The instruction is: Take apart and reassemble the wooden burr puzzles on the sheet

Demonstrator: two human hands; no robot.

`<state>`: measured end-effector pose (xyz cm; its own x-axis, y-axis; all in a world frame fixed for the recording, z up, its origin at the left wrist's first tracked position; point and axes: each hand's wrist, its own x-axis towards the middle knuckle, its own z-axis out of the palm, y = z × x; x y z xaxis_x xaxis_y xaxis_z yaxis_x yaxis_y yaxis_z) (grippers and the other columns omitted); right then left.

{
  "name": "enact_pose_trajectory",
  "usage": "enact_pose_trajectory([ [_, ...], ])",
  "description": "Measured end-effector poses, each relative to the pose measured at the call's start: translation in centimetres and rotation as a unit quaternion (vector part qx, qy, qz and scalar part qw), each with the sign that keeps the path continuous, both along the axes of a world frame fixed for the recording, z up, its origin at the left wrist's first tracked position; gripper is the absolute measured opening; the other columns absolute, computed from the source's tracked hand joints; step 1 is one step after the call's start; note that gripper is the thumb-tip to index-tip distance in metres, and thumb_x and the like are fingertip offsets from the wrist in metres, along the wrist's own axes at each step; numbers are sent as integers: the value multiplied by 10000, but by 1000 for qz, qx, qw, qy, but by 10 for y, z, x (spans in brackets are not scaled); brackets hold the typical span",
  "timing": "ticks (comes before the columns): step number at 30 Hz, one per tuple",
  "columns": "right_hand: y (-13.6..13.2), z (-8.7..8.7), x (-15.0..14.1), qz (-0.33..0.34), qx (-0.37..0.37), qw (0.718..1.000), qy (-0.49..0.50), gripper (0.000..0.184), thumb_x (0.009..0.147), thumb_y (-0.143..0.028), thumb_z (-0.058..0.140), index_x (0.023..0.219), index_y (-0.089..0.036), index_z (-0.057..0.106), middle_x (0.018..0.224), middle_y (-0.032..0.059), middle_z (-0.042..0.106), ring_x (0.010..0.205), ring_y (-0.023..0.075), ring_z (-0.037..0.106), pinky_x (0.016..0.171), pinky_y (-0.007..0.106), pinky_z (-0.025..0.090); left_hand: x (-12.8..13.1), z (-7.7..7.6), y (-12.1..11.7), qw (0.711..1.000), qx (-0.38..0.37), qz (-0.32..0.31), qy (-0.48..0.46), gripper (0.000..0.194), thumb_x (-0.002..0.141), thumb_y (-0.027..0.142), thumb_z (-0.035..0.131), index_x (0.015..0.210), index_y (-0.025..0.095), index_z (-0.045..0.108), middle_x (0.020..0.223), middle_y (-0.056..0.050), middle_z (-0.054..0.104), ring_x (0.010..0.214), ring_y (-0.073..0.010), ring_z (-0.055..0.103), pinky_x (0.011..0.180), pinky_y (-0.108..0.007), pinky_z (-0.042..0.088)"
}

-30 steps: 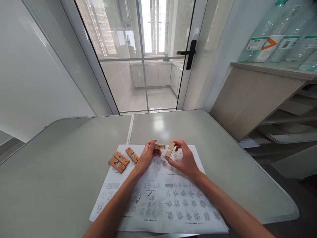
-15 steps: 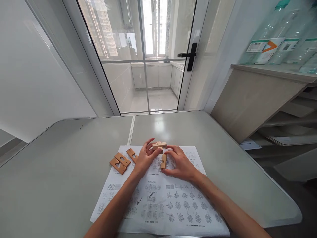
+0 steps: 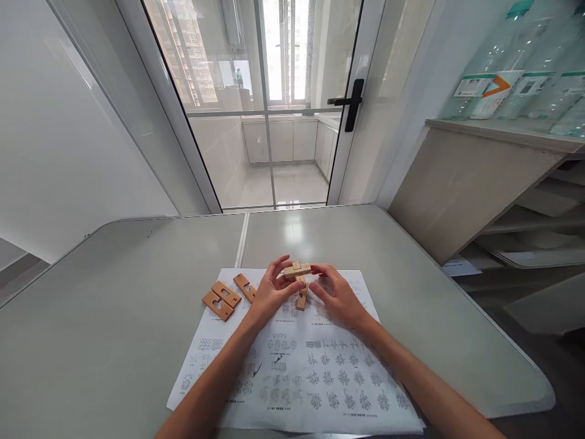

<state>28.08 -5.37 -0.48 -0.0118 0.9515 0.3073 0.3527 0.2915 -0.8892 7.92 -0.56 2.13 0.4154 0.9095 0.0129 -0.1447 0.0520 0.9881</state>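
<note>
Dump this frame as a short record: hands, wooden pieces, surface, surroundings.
left_hand: left hand holds a cluster of fitted wooden pieces
right_hand: right hand, fingertips at the cluster's right end; grip unclear
near_block: small wooden block below the cluster; contact with it unclear
flat_pieces: three flat wooden pieces with cutouts, left of the left hand; two side by side
surface: printed sheet on a grey table
surroundings: glass door ahead; plastic bottles on a shelf unit, right
</note>
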Motion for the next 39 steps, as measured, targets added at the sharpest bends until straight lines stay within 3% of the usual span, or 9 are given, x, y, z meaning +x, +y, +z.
enact_pose_trajectory([
  [7, 3, -2, 2, -17, -12, 999, 30, 332, 1037, -538, 558, 1088, -243, 699, 1222, 100, 709, 1068, 267, 672, 940, 422, 549, 1, -6, -1, 998, -14, -62, 2, 759, 782, 373, 895, 1436, 263, 527, 1401, -124, 620, 1168, -276, 707, 999, -458, 599],
  [14, 4, 0, 3, -21, -12, 999, 30, 344, 1041, -536, 547, 964, -232, 688, 1143, 89, 705, 992, 247, 667, 858, 387, 543, 3, -3, -5, 998, 3, -63, 29, 733, 793, 385, 886, 1421, 260, 530, 1415, -126, 616, 1146, -257, 705, 1005, -452, 592],
  [17, 4, 0, 4, -19, -14, 999, 34, 367, 1036, -560, 541, 941, -234, 680, 1122, 87, 698, 952, 241, 660, 847, 389, 548, 3, -5, -8, 997, 22, -64, 42, 722, 822, 405, 862, 1438, 264, 512, 1417, -131, 618, 1119, -248, 702, 925, -415, 611],
  [20, 5, -3, 4, -15, -19, 998, 50, 429, 1042, -594, 505, 860, -236, 657, 1082, 80, 679, 912, 234, 654, 812, 381, 561, 3, -7, -10, 991, 62, -63, 99, 714, 838, 438, 843, 1445, 256, 513, 1209, -101, 713, 1044, -243, 702, 873, -399, 607],
  [23, 6, -5, 4, -21, -19, 997, 77, 436, 1026, -621, 521, 863, -235, 645, 1085, 79, 664, 935, 234, 652, 827, 371, 565, 4, -8, -11, 981, 111, -34, 154, 709, 831, 437, 843, 1438, 246, 530, 1031, -60, 740, 1000, -240, 700, 949, -420, 567],
  [28, 7, -3, 6, -43, -64, 989, 125, 457, 1026, -658, 480, 935, -234, 626, 893, 51, 679, 856, 228, 648, 781, 345, 547, 5, -8, -7, 972, 145, 54, 177, 666, 824, 421, 830, 1405, 246, 554, 1100, -72, 737, 1030, -252, 702, 976, -412, 525],
  [33, 4, 0, 2, -64, -65, 988, 128, 424, 1024, -622, 509, 846, -241, 562, 704, -17, 551, 646, 179, 514, 632, 304, 450, 5, -10, -4, 943, 160, 145, 254, 543, 877, 395, 740, 1358, 196, 584, 1028, -62, 702, 939, -231, 666, 885, -365, 516],
  [39, 2, -5, -1, -96, -62, 992, 59, 372, 1032, -543, 477, 822, -244, 545, 684, -37, 471, 616, 171, 414, 587, 294, 354, 5, -14, -6, 917, 238, 103, 303, 393, 903, 219, 601, 1295, 207, 631, 1283, -114, 645, 1032, -256, 660, 937, -400, 526],
])
